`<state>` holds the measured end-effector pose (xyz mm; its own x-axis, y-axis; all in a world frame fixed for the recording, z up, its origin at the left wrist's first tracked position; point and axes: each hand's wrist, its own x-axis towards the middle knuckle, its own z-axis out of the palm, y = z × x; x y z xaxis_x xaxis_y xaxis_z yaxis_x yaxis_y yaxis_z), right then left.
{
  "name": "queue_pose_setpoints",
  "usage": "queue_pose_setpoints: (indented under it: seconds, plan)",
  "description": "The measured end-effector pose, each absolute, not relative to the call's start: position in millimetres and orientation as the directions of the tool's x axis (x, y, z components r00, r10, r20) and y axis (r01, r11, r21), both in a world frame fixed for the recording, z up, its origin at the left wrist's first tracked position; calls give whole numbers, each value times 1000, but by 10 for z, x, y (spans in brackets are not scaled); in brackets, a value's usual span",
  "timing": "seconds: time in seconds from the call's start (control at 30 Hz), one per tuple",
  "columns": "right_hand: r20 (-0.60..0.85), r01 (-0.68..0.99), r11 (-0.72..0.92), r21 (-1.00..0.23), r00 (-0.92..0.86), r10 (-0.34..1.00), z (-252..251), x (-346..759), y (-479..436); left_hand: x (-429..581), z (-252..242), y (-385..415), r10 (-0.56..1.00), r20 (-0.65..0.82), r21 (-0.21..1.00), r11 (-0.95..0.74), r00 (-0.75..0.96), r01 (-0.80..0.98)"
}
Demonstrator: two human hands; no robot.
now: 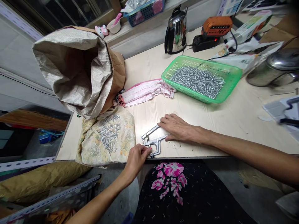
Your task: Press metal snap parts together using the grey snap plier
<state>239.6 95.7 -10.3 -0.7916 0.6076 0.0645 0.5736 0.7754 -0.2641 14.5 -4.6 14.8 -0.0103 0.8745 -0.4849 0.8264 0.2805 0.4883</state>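
Observation:
Grey metal pliers [158,143] with a coil spring between their handles lie at the table's front edge. My right hand [175,127] grips the two spread handles, fingers over the upper one and thumb at the lower one. At the jaw end, my left hand [137,155] is closed in a pinch. Whatever its fingertips hold is too small and hidden to name; a tiny red spot shows beside them. Left of the pliers, a pile of small metal pins [109,133] lies on a yellowish patterned cloth [126,124].
A green basket [230,88] of similar metal pieces stands at the back right. Behind the cloth is a large open paper sack [116,68], with a pink-white cloth [144,91] beside it. A kettle [177,31] and an orange battery [217,26] on a charger stand farther back.

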Motion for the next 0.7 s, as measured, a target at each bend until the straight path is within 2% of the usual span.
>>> queue_pose_setpoints:
  seconds: [0.1,0.17,0.23,0.43,0.57,0.7]
  plan:
    - [69,598,749,-287,-767,638,-107,2379,899,284,171,7,973,-137,436,-109,186,893]
    - [79,598,740,-307,-759,646,-101,2381,871,414,127,132,942,-28,391,-298,335,871]
    - [75,591,736,-331,-761,645,-93,2409,853,527,54,292,898,-10,356,-408,440,841]
    - [51,615,698,-367,-736,675,-102,2586,804,627,-31,524,835,-133,304,-478,534,824]
    - [56,624,704,-339,-734,677,-166,2634,768,633,4,462,830,-128,329,-480,542,813]
    - [84,606,714,-351,-739,669,-269,2613,756,654,-25,412,835,-104,287,-495,540,820]
